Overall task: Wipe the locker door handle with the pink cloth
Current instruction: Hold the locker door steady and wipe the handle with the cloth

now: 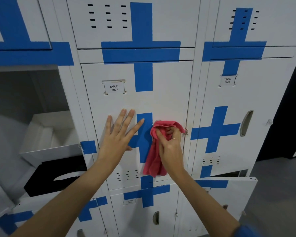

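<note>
The white locker door point(169, 93) labelled YAKAL 0007 fills the middle of the head view, crossed by blue tape. My left hand point(118, 134) presses flat on the door with straight, spread fingers, left of the handle. My right hand point(169, 142) grips a bunched pink cloth point(154, 161) and holds it against the door's right side, where the handle sits. The cloth and hand hide almost all of the handle; only a small grey bit shows above the cloth. The cloth's loose end hangs down below my hand.
An open compartment point(29, 103) at the left holds a white box point(50, 134) above a black box point(55, 175). The neighbouring locker 0003 has a grey recessed handle point(246, 123). A lower right door point(229, 190) stands ajar. Dark floor lies at the far right.
</note>
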The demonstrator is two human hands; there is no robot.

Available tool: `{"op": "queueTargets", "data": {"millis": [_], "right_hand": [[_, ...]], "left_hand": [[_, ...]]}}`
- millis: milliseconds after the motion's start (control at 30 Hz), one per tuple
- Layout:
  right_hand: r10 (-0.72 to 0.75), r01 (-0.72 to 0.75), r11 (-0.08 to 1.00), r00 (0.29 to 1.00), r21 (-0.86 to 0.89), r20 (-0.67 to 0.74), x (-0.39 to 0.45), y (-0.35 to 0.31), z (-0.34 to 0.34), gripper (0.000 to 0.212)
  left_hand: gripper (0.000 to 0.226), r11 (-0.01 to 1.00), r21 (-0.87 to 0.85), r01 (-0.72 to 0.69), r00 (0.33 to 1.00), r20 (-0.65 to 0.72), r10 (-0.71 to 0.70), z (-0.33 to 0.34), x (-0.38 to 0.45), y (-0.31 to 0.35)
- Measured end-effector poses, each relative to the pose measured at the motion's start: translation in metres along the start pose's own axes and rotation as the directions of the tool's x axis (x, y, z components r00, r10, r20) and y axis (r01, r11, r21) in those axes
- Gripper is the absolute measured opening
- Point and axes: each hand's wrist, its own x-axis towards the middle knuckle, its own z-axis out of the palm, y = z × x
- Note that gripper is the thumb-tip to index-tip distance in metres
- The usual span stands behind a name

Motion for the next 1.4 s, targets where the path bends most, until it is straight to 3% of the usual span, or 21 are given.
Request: {"op": "queueTargets", "data": {"millis": [67, 133, 267, 400, 500, 633, 667, 733, 800, 900, 933, 1033, 1133, 1267, 1400], "right_hand": [[0.008, -0.009, 0.999, 0.999, -0.049, -0.034, 0.002, -0.01, 0.005, 0.027], [0.04, -0.038, 0.999, 0.998, 0.035, -0.043, 0.003, -0.015, 0.012, 0.025], [0.004, -0.008, 0.996, 0.999, 0.092, 0.039, 0.0, -0.004, 0.018, 0.051], [-0.019, 0.011, 0.997, 0.995, 0.079, 0.103, 0.006, 0.005, 0.007, 0.055], [-0.111, 0.112, 0.994, 0.977, 0.009, 0.18, 0.006, 0.011, -0.007, 0.055], [-0.238, 0.281, 0.955, 0.917, -0.095, 0.319, 0.008, 0.021, -0.025, 0.03], [-0.257, 0.301, 0.95, 0.902, -0.08, 0.346, 0.008, 0.023, -0.028, 0.034], [-0.302, 0.337, 0.939, 0.902, -0.067, 0.309, 0.005, 0.03, -0.029, 0.03], [-0.249, 0.277, 0.954, 0.944, -0.115, 0.215, 0.002, 0.035, -0.034, 0.021], [-0.109, 0.118, 0.991, 0.986, -0.062, 0.128, -0.002, 0.039, -0.037, 0.032], [-0.128, 0.137, 0.987, 0.986, -0.079, 0.105, -0.002, 0.039, -0.038, 0.037], [-0.169, 0.185, 0.979, 0.971, -0.085, 0.169, 0.006, 0.017, -0.037, 0.033], [-0.199, 0.257, 0.944, 0.944, -0.207, 0.263, 0.009, -0.002, -0.028, 0.028], [-0.224, 0.403, 0.801, 0.888, -0.443, 0.403, 0.005, 0.001, -0.021, 0.065], [-0.199, 0.506, 0.641, 0.836, -0.577, 0.512, -0.003, 0.003, -0.016, 0.073]], "left_hand": [[0.126, 1.0, -0.004, 0.001, 1.0, -0.001, -0.001, 0.001, 0.0, -0.001], [0.126, 1.0, 0.005, -0.001, 1.0, 0.003, 0.001, 0.001, 0.0, -0.001], [0.126, 1.0, 0.008, -0.002, 1.0, 0.002, 0.002, 0.002, 0.0, 0.0], [0.125, 1.0, 0.007, -0.004, 1.0, 0.006, 0.004, 0.001, 0.0, 0.0], [0.127, 1.0, 0.002, -0.001, 1.0, 0.008, 0.001, 0.001, 0.0, 0.0], [0.128, 1.0, -0.012, 0.0, 1.0, 0.016, 0.0, 0.001, 0.001, 0.0], [0.127, 1.0, -0.013, -0.001, 1.0, 0.014, 0.001, 0.001, 0.0, 0.0], [0.127, 1.0, -0.018, -0.006, 1.0, 0.01, 0.006, 0.001, 0.0, -0.001], [0.127, 1.0, -0.022, -0.006, 1.0, 0.006, 0.007, 0.002, 0.0, -0.002], [0.128, 0.999, -0.033, -0.009, 1.0, 0.008, 0.009, 0.003, 0.001, -0.002], [0.127, 0.999, -0.034, -0.008, 1.0, 0.011, 0.009, 0.004, 0.001, -0.002], [0.127, 1.0, -0.029, -0.006, 1.0, 0.014, 0.006, 0.003, 0.001, -0.001], [0.127, 1.0, -0.014, -0.003, 1.0, 0.008, 0.003, 0.003, 0.0, -0.001], [0.127, 1.0, -0.003, -0.002, 1.0, 0.007, 0.002, 0.004, 0.0, -0.001], [0.127, 1.0, -0.008, -0.002, 1.0, 0.004, 0.002, 0.004, 0.0, -0.002]]}}
